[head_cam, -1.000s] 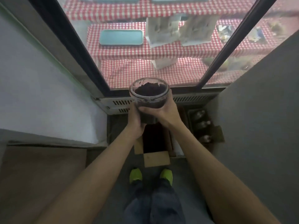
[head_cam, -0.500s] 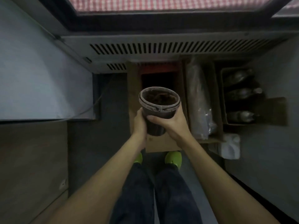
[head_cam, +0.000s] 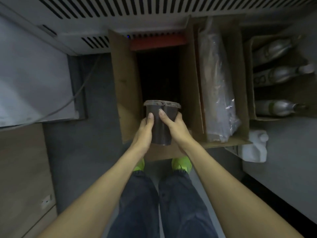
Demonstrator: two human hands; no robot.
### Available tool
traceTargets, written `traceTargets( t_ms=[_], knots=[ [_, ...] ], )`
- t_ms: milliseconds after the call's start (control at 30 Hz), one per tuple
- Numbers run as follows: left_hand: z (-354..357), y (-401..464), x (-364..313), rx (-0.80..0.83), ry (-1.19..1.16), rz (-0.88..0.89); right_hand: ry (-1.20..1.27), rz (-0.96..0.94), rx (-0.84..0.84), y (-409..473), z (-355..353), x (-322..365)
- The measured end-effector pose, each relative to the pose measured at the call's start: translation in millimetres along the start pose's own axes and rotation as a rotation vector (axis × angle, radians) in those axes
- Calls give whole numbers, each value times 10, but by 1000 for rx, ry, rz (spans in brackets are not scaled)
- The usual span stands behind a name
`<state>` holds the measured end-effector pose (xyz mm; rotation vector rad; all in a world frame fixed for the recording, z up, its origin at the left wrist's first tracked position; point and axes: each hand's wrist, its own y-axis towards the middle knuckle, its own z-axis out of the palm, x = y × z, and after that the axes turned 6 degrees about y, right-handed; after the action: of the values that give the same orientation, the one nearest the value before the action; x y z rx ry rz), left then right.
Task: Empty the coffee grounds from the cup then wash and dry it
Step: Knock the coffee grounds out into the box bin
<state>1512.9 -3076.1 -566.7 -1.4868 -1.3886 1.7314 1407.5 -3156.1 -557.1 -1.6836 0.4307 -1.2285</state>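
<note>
The cup (head_cam: 161, 123) is held over the near end of an open cardboard box (head_cam: 127, 93) on the floor, the left hand (head_cam: 143, 133) on its left side and the right hand (head_cam: 178, 131) on its right. Right of that box stands a second box (head_cam: 238, 83) with a plastic-wrapped bundle (head_cam: 216, 86) in it, and further right a third box (head_cam: 250, 79) holding 3 bottles (head_cam: 281, 74). A jug (head_cam: 255, 148) sits nearer, just beside these. A vented panel (head_cam: 154, 9) runs behind all the boxes. Both feet (head_cam: 181, 164) stand just before the first box.
</note>
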Motion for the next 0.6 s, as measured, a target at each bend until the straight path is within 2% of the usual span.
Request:
traceTargets(
  t_ms=[167,400,533,600],
  knots=[
    [-2,74,-81,16,179,-109,-71,159,-80,61,114,23],
    [66,175,-181,51,209,-343,-88,410,-83,216,82,62],
    [115,180,-187,40,149,-378,-51,440,-82,239,52,85],
    [117,191,-206,38,183,-320,-104,391,-106,227,41,106]
  ],
)
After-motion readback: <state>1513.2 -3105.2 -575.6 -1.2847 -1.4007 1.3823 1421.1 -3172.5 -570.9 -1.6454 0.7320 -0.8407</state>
